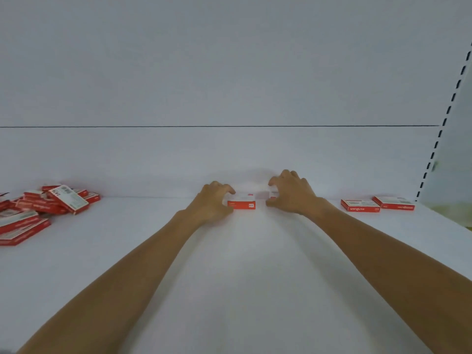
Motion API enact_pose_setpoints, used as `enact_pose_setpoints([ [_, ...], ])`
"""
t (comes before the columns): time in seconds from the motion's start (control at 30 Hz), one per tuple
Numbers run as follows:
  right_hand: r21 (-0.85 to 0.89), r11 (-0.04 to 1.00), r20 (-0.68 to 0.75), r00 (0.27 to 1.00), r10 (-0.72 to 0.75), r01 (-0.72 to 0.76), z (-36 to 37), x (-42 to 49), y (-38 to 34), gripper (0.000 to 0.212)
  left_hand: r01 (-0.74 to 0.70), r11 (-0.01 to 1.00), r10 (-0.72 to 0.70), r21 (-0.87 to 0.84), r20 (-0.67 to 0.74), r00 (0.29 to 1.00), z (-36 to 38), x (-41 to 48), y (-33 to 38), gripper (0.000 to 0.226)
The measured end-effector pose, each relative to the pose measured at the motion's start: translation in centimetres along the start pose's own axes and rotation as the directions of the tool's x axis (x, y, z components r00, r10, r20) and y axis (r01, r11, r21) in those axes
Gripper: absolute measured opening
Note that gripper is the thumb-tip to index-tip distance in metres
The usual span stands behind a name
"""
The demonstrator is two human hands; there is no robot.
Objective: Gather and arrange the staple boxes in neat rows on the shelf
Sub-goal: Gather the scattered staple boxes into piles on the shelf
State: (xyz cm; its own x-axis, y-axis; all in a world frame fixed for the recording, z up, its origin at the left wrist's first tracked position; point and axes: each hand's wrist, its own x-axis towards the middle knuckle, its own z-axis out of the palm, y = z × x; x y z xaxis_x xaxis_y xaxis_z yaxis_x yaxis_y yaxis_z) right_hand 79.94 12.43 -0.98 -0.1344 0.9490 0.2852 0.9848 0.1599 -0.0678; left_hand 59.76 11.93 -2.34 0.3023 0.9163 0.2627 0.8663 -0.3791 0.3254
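Both my arms reach to the back of the white shelf (229, 264). My left hand (213, 200) grips the left end of a red and white staple box (242, 202) that lies flat near the back wall. My right hand (290, 191) curls its fingers round a second staple box (272, 195), mostly hidden behind the fingers. A small gap separates the two boxes. Two more staple boxes (360, 205) (393, 203) lie side by side at the back right. A loose pile of several staple boxes (46, 203) sits at the far left.
The white back wall (229, 154) rises just behind the boxes. A slotted shelf upright (444, 123) stands at the right edge. Bare shelf surface stretches between my arms and toward the front.
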Motion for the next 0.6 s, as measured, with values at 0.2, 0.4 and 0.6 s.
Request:
enact_pose_setpoints([
  [0.2,0.264,0.944,-0.088,0.98,-0.179,0.196,-1.4,1.2,-8.6,0.049,0.125,0.992,-0.124,0.017,-0.079,0.989,-4.8,-6.5,-6.7,0.042],
  [0.4,0.325,0.866,-0.116,0.924,-0.363,0.381,-0.4,2.0,-21.7,0.047,0.285,0.957,-0.263,0.047,-0.264,0.928,-12.2,-16.5,-14.3,0.038],
  [0.6,0.462,0.755,-0.116,0.876,-0.469,0.465,0.3,0.9,-34.6,0.045,0.492,0.869,-0.454,0.052,-0.315,0.834,-17.9,-27.5,-21.7,0.034],
])
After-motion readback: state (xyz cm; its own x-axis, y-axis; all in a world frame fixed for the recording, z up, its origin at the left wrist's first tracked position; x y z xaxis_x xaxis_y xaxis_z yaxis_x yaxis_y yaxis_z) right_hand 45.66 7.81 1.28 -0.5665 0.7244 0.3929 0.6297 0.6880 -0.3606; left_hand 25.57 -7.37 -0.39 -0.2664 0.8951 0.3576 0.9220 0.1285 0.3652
